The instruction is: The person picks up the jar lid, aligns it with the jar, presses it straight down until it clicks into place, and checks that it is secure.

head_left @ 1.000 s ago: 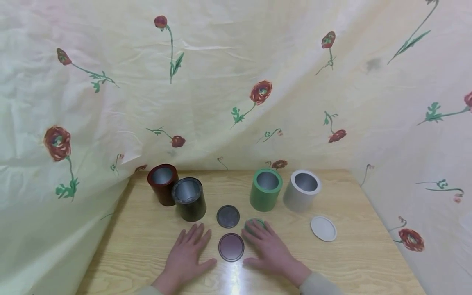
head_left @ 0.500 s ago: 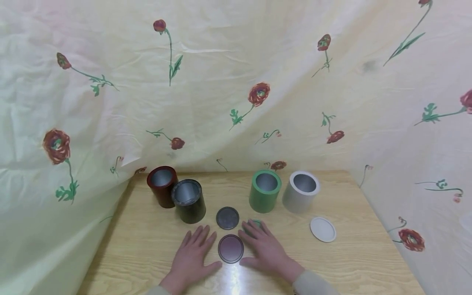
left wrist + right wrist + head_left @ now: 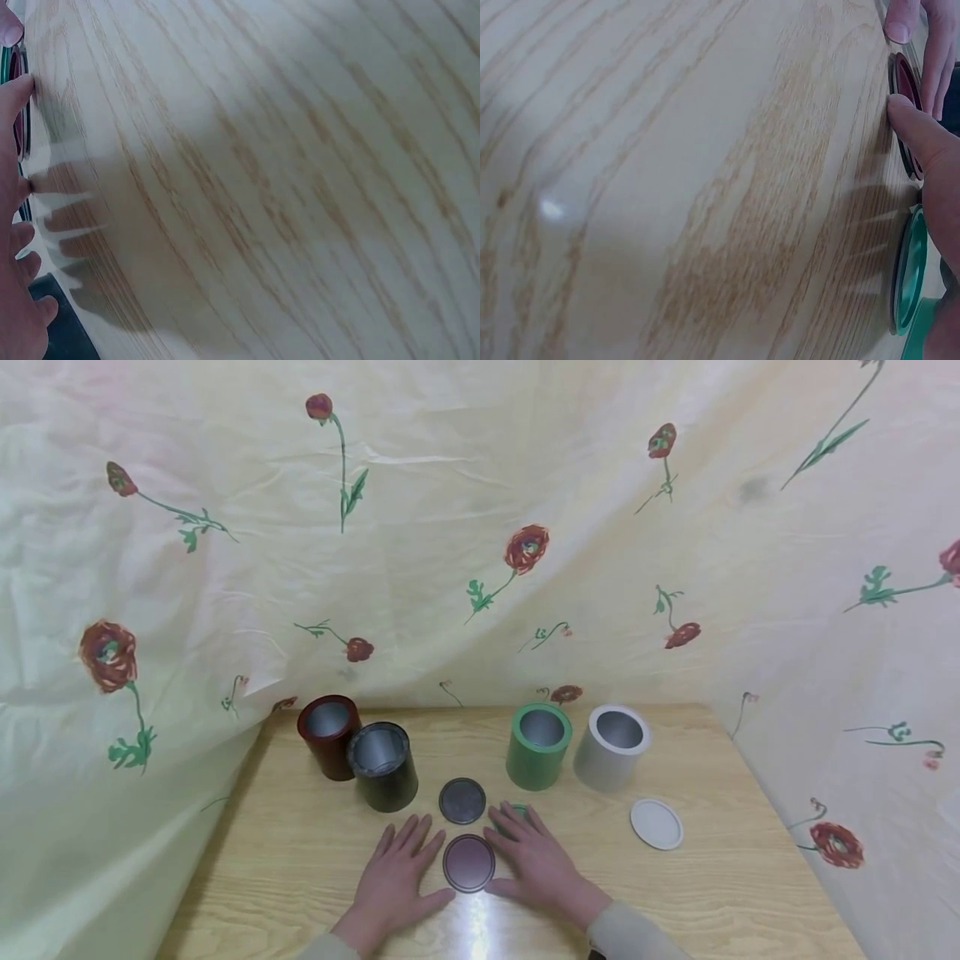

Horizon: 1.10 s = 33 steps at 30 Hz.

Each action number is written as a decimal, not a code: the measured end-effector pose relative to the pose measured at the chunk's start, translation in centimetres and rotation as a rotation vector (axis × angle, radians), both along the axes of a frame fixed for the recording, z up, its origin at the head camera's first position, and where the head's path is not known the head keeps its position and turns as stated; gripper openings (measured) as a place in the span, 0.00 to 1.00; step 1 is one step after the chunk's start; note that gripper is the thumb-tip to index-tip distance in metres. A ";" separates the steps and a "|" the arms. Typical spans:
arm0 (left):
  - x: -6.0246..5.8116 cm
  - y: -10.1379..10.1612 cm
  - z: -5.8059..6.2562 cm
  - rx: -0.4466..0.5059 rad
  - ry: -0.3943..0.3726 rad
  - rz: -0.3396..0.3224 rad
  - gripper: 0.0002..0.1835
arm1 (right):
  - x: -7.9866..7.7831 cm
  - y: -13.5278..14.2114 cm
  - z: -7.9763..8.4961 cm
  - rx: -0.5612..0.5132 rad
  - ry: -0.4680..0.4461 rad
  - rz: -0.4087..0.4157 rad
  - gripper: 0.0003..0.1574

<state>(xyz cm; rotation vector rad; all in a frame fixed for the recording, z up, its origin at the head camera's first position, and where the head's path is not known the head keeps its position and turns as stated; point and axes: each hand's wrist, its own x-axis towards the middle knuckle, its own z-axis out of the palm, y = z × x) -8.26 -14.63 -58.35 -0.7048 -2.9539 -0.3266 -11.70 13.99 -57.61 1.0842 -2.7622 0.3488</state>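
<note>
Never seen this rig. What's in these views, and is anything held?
No robot: a person's bare left hand and right hand. The wide view comes from a head camera, the tilted close-ups from one on each wrist. On the pale wooden table stand four open cylinders: a dark-red canister, black canister, green canister and white canister. Nearer lie flat round discs: a black disc, purplish disc, green disc and white disc. Neither hand grips anything; the right hand overlaps the green disc in the head view.
</note>
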 end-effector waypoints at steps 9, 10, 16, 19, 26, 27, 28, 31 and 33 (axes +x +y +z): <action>-0.3 0.3 -0.6 0.004 0.061 -0.026 0.44 | -0.1 0.0 0.2 0.019 -0.020 0.004 0.48; -0.4 0.3 -0.6 0.008 0.067 -0.029 0.44 | 0.0 0.0 0.2 0.015 -0.019 0.006 0.47; -0.6 0.8 -0.3 0.007 0.031 -0.031 0.42 | -0.1 -0.2 0.1 -0.045 -0.018 0.032 0.45; -0.7 0.8 0.0 -0.012 0.002 -0.030 0.43 | -0.1 -0.2 0.0 -0.067 -0.058 0.028 0.45; -0.8 0.7 -0.1 0.018 0.024 -0.056 0.43 | 0.1 -0.1 -0.4 -0.174 -0.182 0.022 0.46; -0.8 0.7 -0.2 0.027 0.034 -0.061 0.43 | 0.1 -0.2 -0.4 -0.190 -0.190 0.024 0.46; -0.8 0.7 -0.3 0.033 0.042 -0.063 0.43 | 0.1 -0.2 -0.5 -0.207 -0.193 0.027 0.46; -0.9 0.6 -0.5 0.048 0.063 -0.073 0.43 | 0.1 -0.3 -0.5 -0.252 -0.210 0.034 0.46; -0.9 0.6 -0.5 0.052 0.060 -0.076 0.43 | 0.1 -0.3 -0.6 -0.272 -0.218 0.033 0.46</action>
